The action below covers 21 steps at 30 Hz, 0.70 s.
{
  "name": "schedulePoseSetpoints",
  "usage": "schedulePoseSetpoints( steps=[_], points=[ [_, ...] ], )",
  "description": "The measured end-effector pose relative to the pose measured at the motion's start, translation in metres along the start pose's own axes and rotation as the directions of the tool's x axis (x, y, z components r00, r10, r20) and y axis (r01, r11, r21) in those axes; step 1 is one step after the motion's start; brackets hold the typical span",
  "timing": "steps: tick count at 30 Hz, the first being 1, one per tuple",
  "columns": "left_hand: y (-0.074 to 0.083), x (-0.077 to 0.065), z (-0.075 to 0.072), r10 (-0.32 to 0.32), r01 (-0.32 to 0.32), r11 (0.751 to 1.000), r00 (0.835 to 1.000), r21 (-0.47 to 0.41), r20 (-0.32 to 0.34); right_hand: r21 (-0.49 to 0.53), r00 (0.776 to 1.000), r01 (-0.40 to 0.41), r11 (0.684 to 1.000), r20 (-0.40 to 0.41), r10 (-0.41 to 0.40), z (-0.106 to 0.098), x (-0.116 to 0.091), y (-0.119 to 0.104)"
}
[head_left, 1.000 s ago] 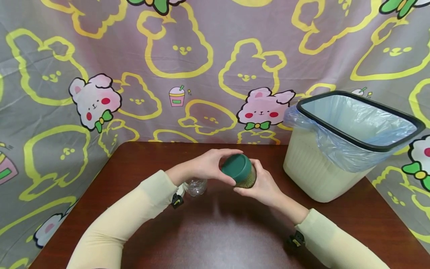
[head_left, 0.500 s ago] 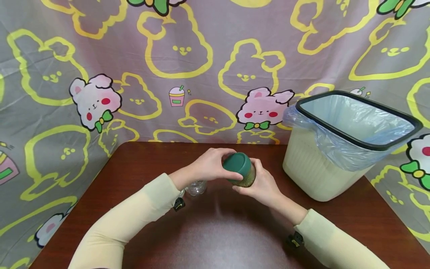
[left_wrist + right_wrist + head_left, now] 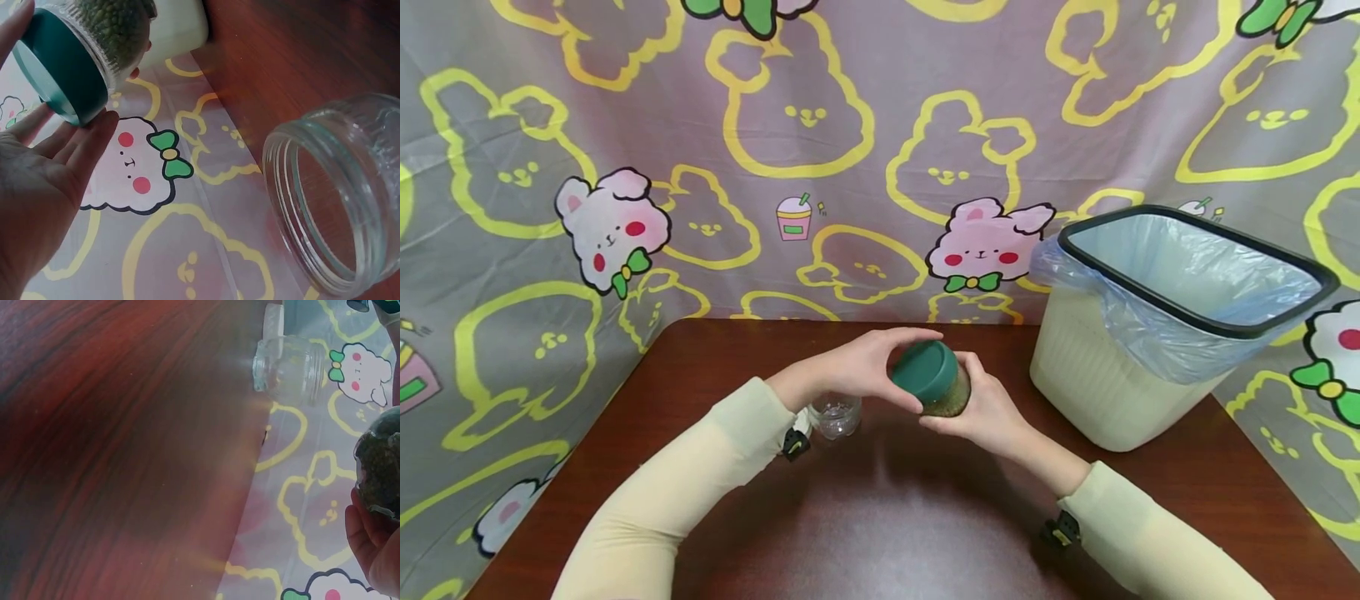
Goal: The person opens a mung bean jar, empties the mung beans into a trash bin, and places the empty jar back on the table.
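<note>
A glass jar [image 3: 953, 398] of small green beans with a dark green screw lid [image 3: 925, 372] is held tilted above the table. My right hand [image 3: 988, 412] grips the jar's body from the right. From the left, my left hand [image 3: 861, 367] spans the lid, thumb and fingers at its rim and the palm apart from it. In the left wrist view the beans [image 3: 119, 34] show through the glass under the lid. Behind my left wrist an uncovered clear jar [image 3: 837, 415] stands on the table, partly hidden in the head view.
A white thing [image 3: 803, 422], mostly hidden by my left wrist, sits beside the clear jar. At the right on the brown table [image 3: 880, 533] stands a cream bin [image 3: 1097, 367] with a black rim and blue bag. A patterned curtain [image 3: 850, 192] hangs behind the table.
My left hand has turned on the lid and swung back, its thumb first moving right along the rim, then left again. My right hand and the jar have barely moved.
</note>
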State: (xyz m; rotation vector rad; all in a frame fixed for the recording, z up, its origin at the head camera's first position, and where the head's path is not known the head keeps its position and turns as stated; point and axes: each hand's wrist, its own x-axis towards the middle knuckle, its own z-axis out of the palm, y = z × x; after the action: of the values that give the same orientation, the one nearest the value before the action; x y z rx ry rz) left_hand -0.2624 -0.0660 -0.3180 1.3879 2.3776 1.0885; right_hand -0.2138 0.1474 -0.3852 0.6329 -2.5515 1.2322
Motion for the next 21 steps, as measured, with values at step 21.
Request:
schedulePoseSetpoints(
  steps=[21],
  points=[
    [0.013, 0.005, 0.018, -0.251, 0.296, 0.945, 0.930, 0.140, -0.268, -0.104, 0.995, -0.047, 0.993, -0.088, 0.038, 0.006, 0.001, 0.001]
  ],
)
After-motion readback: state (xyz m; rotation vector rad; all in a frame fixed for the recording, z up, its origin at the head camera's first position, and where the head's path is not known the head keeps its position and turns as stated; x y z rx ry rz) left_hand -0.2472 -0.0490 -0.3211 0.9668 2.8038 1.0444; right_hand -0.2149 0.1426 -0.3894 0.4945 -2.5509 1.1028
